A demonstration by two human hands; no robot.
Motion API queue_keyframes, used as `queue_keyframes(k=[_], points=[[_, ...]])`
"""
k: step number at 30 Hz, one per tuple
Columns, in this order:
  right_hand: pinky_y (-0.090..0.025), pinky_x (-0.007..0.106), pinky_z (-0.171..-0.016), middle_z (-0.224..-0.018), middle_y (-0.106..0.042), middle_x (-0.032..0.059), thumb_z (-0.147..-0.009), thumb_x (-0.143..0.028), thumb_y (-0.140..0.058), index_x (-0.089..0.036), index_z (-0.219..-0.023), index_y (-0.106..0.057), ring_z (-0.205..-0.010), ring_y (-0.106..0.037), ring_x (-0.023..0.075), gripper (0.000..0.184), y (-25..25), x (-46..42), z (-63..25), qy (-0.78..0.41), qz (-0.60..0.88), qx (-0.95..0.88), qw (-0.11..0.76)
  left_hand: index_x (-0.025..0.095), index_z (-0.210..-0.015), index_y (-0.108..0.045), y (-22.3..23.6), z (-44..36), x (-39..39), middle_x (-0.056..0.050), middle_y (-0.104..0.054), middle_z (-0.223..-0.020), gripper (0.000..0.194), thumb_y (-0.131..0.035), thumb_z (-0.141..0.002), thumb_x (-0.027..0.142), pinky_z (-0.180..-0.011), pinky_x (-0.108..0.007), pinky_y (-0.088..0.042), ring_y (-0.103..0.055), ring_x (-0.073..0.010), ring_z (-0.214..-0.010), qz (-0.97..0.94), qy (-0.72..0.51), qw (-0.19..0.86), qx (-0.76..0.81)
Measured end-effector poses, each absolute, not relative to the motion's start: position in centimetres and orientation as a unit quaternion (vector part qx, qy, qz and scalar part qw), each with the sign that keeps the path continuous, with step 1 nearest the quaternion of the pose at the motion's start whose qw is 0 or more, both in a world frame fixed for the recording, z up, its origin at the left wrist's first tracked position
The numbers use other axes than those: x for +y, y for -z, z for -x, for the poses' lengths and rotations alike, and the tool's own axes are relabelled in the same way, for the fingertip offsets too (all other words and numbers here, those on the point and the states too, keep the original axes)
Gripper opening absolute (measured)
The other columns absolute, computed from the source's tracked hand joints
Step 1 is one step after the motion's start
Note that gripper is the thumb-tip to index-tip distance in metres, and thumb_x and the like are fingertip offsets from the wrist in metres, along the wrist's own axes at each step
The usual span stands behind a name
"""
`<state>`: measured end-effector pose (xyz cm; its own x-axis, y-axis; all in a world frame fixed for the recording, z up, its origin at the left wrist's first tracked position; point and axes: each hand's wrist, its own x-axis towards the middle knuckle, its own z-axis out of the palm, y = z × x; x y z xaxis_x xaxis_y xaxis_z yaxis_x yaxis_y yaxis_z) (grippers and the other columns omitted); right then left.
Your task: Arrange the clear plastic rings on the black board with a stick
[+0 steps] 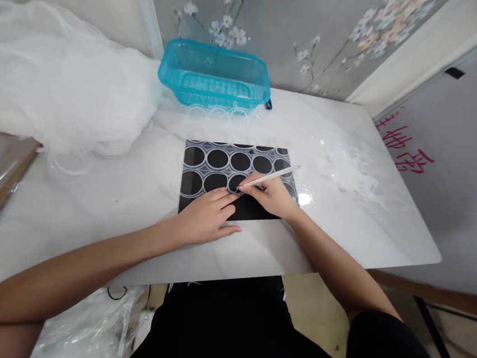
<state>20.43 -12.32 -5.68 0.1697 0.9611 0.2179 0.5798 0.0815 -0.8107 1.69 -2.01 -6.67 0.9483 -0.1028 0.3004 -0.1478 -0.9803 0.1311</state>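
A white pen-like tool [275, 174] slants up to the right from my right hand [274, 197], its lower end pinched between thumb and fingers. Its tip is too small to make out. Under the hands lies a black mat [256, 210], with a sheet of pale, clear rings [217, 159] in rows over it. My left hand [204, 216] rests with fingers stretched over the lower edge of the rings, its thumb apart on the table side. The fingertips of both hands nearly meet at a ring in the front row.
A blue plastic basket [214, 81] stands at the back of the white marbled table [104, 211]. A large heap of clear rings [71, 78] fills the back left. Loose clear pieces [349, 173] lie on the right. A whiteboard [453, 183] leans beyond the right edge.
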Motion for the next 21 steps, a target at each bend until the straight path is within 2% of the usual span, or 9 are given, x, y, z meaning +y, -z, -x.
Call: queue_keyframes(k=[3, 8, 12, 17, 21], points=[[-0.049, 0.028, -0.07, -0.084, -0.068, 0.0028, -0.085, -0.035, -0.06, -0.019, -0.083, -0.068, -0.078, -0.063, 0.0161, 0.018, 5.94, -12.3, -20.5, -0.252, 0.641, -0.576, 0.44, 0.012, -0.082, -0.063, 6.49, -1.69, -2.13, -0.014, -0.059, -0.123, 0.043, -0.046, -0.089, 0.051, -0.09, -0.043, -0.045, -0.052, -0.0282, -0.107, -0.985, -0.141, 0.089, -0.044], [-0.051, 0.029, -0.071, -0.083, -0.069, 0.0033, -0.082, -0.04, -0.063, -0.018, -0.084, -0.067, -0.078, -0.065, 0.017, 0.022, 6.22, -12.38, -20.48, -0.302, 0.645, -0.523, 0.469, 0.014, -0.079, -0.061, 6.04, -1.66, -2.37, -0.013, -0.058, -0.122, 0.038, -0.046, -0.09, 0.047, -0.078, -0.041, -0.044, -0.05, -0.0268, -0.099, -0.984, -0.15, 0.092, -0.008], [-0.051, 0.028, -0.069, -0.083, -0.069, 0.003, -0.082, -0.037, -0.064, -0.018, -0.085, -0.067, -0.076, -0.065, 0.0165, 0.02, 6.15, -12.49, -20.26, -0.306, 0.648, -0.514, 0.472, 0.015, -0.077, -0.059, 6.05, -1.81, -2.5, -0.011, -0.059, -0.12, 0.037, -0.047, -0.089, 0.049, -0.075, -0.039, -0.042, -0.049, -0.0257, -0.096, -0.985, -0.132, 0.106, 0.001], [-0.049, 0.029, -0.073, -0.085, -0.069, 0.0021, -0.085, -0.031, -0.06, -0.019, -0.081, -0.068, -0.081, -0.064, 0.0164, 0.015, 5.85, -12.58, -20.02, -0.259, 0.644, -0.567, 0.444, 0.017, -0.075, -0.056, 5.97, -2.12, -2.44, -0.008, -0.061, -0.11, 0.038, -0.053, -0.083, 0.054, -0.076, -0.037, -0.042, -0.048, -0.0225, -0.092, -0.98, -0.088, 0.181, -0.003], [-0.049, 0.029, -0.073, -0.085, -0.068, 0.0015, -0.086, -0.031, -0.059, -0.02, -0.081, -0.068, -0.08, -0.063, 0.0164, 0.016, 5.74, -12.59, -20.23, -0.251, 0.647, -0.579, 0.427, 0.016, -0.077, -0.057, 6.04, -2.12, -2.25, -0.01, -0.058, -0.117, 0.037, -0.052, -0.084, 0.052, -0.078, -0.038, -0.042, -0.048, -0.0235, -0.096, -0.979, -0.09, 0.181, -0.025]])
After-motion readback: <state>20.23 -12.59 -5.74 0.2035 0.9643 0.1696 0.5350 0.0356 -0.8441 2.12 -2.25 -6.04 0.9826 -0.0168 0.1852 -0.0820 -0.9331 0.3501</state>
